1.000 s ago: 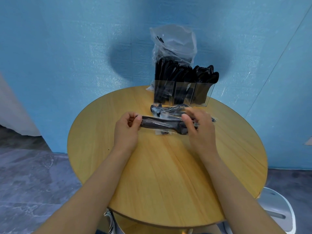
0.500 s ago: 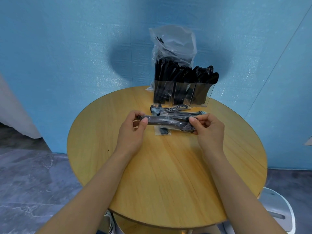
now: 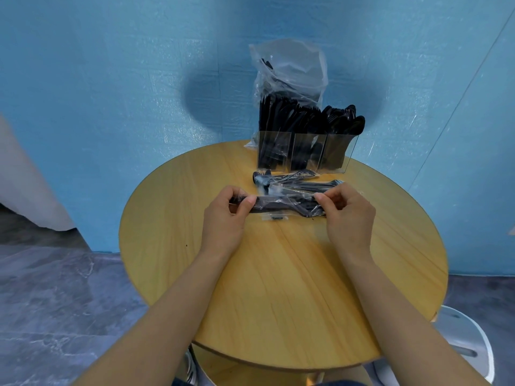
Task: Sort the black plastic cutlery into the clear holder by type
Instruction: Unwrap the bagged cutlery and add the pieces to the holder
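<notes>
A wrapped packet of black cutlery [image 3: 281,205] is being held just above the middle of the round table [image 3: 278,288]. The left hand [image 3: 225,218] is pinching its left end and the right hand [image 3: 348,215] is pinching the right end, both grips narrow on the clear film. This looks like the unwrapping step. Next, the film needs tearing open. More wrapped packets [image 3: 292,181] are lying beyond, before the clear holder [image 3: 303,151] at the far edge.

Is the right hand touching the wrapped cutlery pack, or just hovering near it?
Touching. In the head view the right hand pinches the right end of the wrapped cutlery pack between thumb and fingers.
</notes>
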`<state>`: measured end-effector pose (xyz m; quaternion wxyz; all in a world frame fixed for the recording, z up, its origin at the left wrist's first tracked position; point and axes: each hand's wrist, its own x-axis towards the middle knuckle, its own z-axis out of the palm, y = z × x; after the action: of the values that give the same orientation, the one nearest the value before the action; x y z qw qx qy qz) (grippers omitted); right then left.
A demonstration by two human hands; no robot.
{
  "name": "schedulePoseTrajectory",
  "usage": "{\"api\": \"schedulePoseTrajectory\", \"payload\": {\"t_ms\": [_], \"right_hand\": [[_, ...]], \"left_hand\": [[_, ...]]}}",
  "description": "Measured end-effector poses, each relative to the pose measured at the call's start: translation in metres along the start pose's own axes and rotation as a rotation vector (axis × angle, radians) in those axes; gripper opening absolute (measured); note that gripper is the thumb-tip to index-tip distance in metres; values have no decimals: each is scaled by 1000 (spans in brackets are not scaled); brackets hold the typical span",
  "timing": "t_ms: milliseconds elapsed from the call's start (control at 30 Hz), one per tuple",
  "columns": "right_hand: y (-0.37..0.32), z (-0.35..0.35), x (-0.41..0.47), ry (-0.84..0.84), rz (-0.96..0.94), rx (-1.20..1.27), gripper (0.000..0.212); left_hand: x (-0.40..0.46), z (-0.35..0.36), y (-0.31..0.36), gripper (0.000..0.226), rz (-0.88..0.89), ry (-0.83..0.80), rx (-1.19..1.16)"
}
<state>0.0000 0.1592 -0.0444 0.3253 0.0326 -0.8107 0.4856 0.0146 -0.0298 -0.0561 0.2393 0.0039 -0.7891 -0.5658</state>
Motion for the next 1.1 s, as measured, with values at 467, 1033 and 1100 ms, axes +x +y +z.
{"api": "schedulePoseTrajectory", "payload": {"t_ms": [467, 1033, 1100], "right_hand": [[-4, -6, 4, 101, 211, 241, 15], [-23, -40, -10, -120, 336, 386, 12], [-26, -43, -11, -121, 316, 329, 12]], "left_hand": [[-5, -4, 9, 11, -40, -113, -223], [-24, -18, 37, 20, -171, -287, -172], [-27, -23, 40, 18, -185, -253, -173]]}}
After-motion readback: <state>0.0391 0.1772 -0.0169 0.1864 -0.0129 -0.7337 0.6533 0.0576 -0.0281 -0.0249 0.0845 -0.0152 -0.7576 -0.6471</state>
